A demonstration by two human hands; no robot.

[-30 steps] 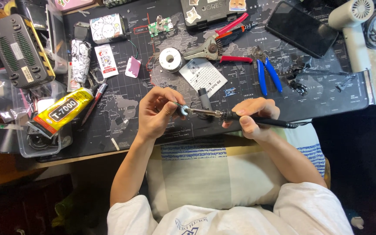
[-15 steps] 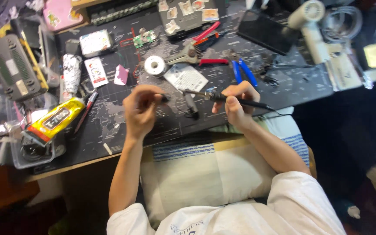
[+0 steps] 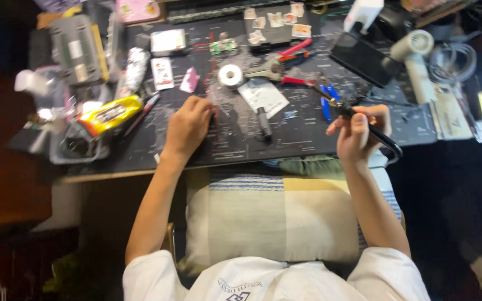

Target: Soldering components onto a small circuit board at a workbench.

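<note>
A: Grip first. Right hand (image 3: 358, 134) is wrapped around a black-handled soldering iron (image 3: 372, 131), lifted off the mat (image 3: 302, 142) with its tip toward the blue pliers (image 3: 326, 99).
B: Left hand (image 3: 188, 127)?
A: Curled, fingertips pressing something small on the mat; can't tell what.
B: Progress?
A: Looks mid-job. Solder spool (image 3: 231, 75) and a black pen-like tool (image 3: 263, 122) lie out between the hands.

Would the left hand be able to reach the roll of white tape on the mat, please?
Probably yes: the left hand rests on the black mat, and the white tape roll lies just beyond its fingers with nothing tall between them.
</note>
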